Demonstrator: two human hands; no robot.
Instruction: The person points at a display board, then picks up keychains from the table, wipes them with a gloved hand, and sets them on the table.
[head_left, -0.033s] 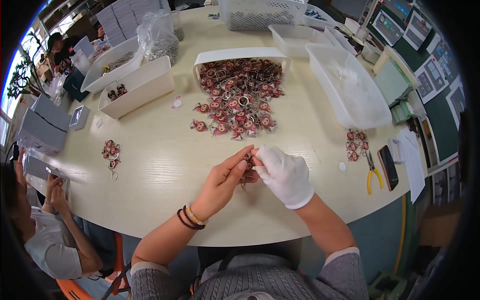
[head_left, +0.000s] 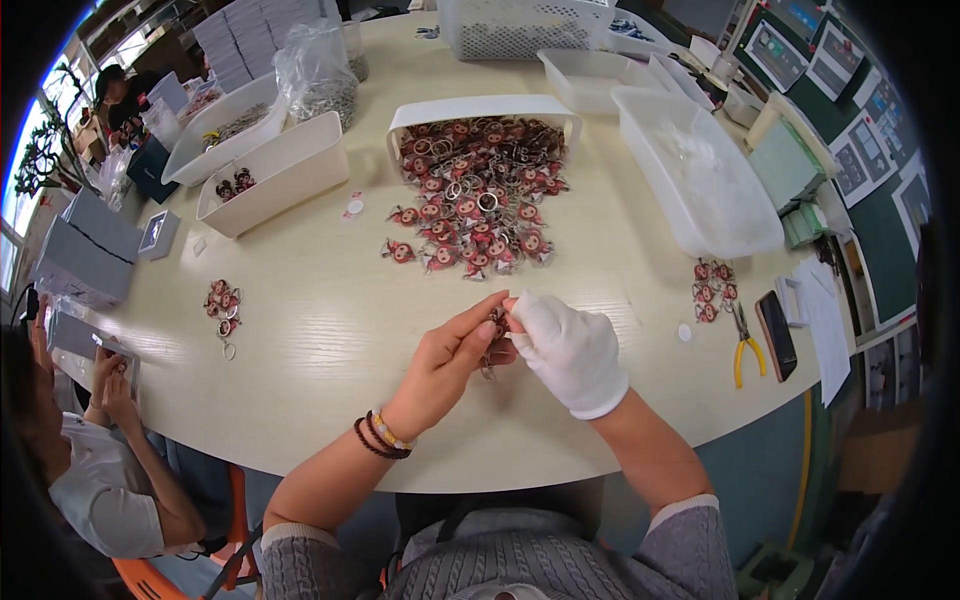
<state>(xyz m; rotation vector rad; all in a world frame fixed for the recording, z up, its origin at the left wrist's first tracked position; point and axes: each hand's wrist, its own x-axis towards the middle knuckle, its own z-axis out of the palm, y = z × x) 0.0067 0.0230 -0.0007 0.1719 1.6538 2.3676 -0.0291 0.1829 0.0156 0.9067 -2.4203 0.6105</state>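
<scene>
Between both hands is a small keychain (head_left: 497,325), red and dark with a metal ring dangling below it. My bare left hand (head_left: 450,357) pinches it between thumb and fingers. From the other side my right hand (head_left: 568,350), in a white glove, closes its fingertips on the same keychain; much of it is hidden by the fingers. Beyond my hands, a heap of red figure keychains (head_left: 470,215) in clear wrapping spills from a tipped white bin (head_left: 485,104). Smaller groups of keychains lie at the left (head_left: 222,305) and the right (head_left: 714,290).
Yellow-handled pliers (head_left: 746,358) and a phone (head_left: 775,335) lie at the right, near a translucent tray (head_left: 700,180). Cream bins (head_left: 285,180) and a bag of metal parts (head_left: 322,85) stand at the far left. A co-worker (head_left: 110,470) sits at the left edge.
</scene>
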